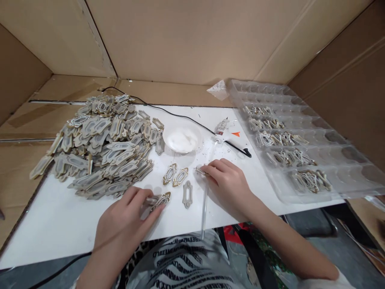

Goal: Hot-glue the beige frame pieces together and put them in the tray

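My left hand point(124, 220), near the table's front edge, pinches a small ornate frame piece point(161, 200) with a white and gold pattern; another may lie behind it, partly hidden by the fingers. My right hand point(227, 182) has thumb and fingertips closed on a second patterned frame piece point(199, 171), mostly covered. Between the hands lie two patterned pieces, a left one point(170, 174) and a right one point(180, 177). Just below them is a plain grey frame piece point(187, 194). A long clear stick point(205, 208) runs past the right fingertips from a glue gun point(222, 127).
A big heap of grey frame pieces point(99, 148) covers the table's left. Behind my hands sits a white dish point(182, 138). A clear compartment tray point(345, 176) at right holds several groups of pieces. A black cord point(168, 111) crosses the back; cardboard walls point(192, 44) enclose the table.
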A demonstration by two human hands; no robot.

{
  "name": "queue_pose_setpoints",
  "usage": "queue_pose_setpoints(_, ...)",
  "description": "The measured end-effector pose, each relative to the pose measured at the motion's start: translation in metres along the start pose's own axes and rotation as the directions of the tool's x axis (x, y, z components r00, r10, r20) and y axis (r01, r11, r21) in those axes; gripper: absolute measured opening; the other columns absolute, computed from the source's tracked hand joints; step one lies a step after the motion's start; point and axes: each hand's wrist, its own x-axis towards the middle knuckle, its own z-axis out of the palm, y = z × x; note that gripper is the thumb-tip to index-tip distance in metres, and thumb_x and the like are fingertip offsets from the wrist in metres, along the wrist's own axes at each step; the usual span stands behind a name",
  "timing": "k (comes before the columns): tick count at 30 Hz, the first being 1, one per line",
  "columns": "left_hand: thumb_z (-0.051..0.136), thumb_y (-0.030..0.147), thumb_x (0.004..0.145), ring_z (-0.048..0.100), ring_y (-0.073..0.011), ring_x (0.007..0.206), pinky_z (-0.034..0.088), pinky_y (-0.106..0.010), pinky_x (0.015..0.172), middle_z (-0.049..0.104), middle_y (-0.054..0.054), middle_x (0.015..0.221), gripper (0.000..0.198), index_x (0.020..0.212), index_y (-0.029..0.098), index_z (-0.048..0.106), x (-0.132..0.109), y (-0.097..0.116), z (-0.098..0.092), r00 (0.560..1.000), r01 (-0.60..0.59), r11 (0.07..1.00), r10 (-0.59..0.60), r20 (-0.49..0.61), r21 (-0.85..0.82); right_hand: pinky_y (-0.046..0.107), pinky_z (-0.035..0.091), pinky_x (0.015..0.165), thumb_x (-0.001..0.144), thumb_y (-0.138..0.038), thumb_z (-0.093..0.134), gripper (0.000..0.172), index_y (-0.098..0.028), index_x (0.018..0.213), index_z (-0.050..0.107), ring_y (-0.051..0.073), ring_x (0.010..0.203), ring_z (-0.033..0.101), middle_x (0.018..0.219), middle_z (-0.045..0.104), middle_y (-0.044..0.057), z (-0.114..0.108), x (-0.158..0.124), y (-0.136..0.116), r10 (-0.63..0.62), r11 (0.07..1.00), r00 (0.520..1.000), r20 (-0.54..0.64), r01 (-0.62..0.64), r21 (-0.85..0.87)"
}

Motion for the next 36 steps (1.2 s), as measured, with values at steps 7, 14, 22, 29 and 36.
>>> queue_pose_setpoints(7, 0.049, 0.033, 0.100, 0.064, -0.0121, 0.061, 0.046, -0.026, 0.055, 0.066, 0.003, 0.081, 0.018, 0.091, 0.024, 0.061, -0.003, 0.008, 0.001, 0.994, -0.108, 0.986, 0.108, -0.011, -0.128, 0.024, 0.042, 0.057, 0.084, -0.013, 0.070, 0.019, -0.018, 0.102, 0.071, 0.014, 0.061, 0.060, 0.070, 0.068, -0.001, -0.011, 0.007, -0.005, 0.238, 0.881, 0.934, 0.266, -0.323, 0.345)
queue_pose_setpoints(14, 0.051, 0.019, 0.098, 0.068, -0.0155, 0.081, 0.052, -0.027, 0.074, 0.070, -0.002, 0.091, 0.018, 0.094, 0.022, 0.068, -0.008, 0.011, 0.005, 0.966, -0.254, 0.949, 0.241, -0.091, -0.186, 0.024, 0.037, 0.058, 0.091, -0.018, 0.066, 0.008, -0.019, 0.098, 0.068, 0.014, 0.060, 0.059, 0.066, 0.065, -0.002, -0.009, 0.016, -0.012, 0.271, 0.893, 0.878, 0.395, -0.382, 0.237)
queue_pose_setpoints(22, 0.062, 0.031, 0.095, 0.067, -0.0167, 0.088, 0.054, -0.027, 0.077, 0.073, -0.003, 0.101, 0.015, 0.105, 0.027, 0.072, -0.005, 0.003, -0.001, 0.970, -0.229, 0.937, 0.241, 0.013, -0.265, 0.032, 0.042, 0.067, 0.094, -0.020, 0.065, 0.009, -0.017, 0.088, 0.071, 0.023, 0.079, 0.062, 0.087, 0.073, 0.010, 0.000, 0.021, -0.021, 0.040, 0.994, 0.966, 0.255, -0.011, -0.113)
queue_pose_setpoints(29, 0.056, 0.025, 0.095, 0.066, -0.0215, 0.082, 0.050, -0.033, 0.073, 0.074, -0.004, 0.090, 0.017, 0.099, 0.021, 0.071, 0.035, 0.018, 0.006, 0.991, -0.129, 0.991, 0.128, -0.036, -0.041, 0.037, 0.044, 0.076, 0.096, -0.012, 0.061, 0.015, -0.015, 0.106, 0.071, 0.026, 0.098, 0.059, 0.110, 0.074, 0.010, 0.012, 0.033, -0.030, -0.267, 0.960, 0.912, 0.312, 0.281, -0.001)
queue_pose_setpoints(36, 0.060, 0.022, 0.089, 0.067, -0.0262, 0.084, 0.048, -0.035, 0.071, 0.076, -0.006, 0.088, 0.012, 0.085, 0.021, 0.072, 0.061, 0.029, 0.012, 0.979, -0.043, 0.997, 0.030, 0.199, 0.065, 0.035, 0.040, 0.072, 0.095, -0.010, 0.062, 0.009, -0.013, 0.099, 0.070, 0.024, 0.093, 0.059, 0.097, 0.073, 0.008, 0.006, 0.042, -0.028, -0.285, 0.949, 0.875, 0.392, 0.316, -0.016)
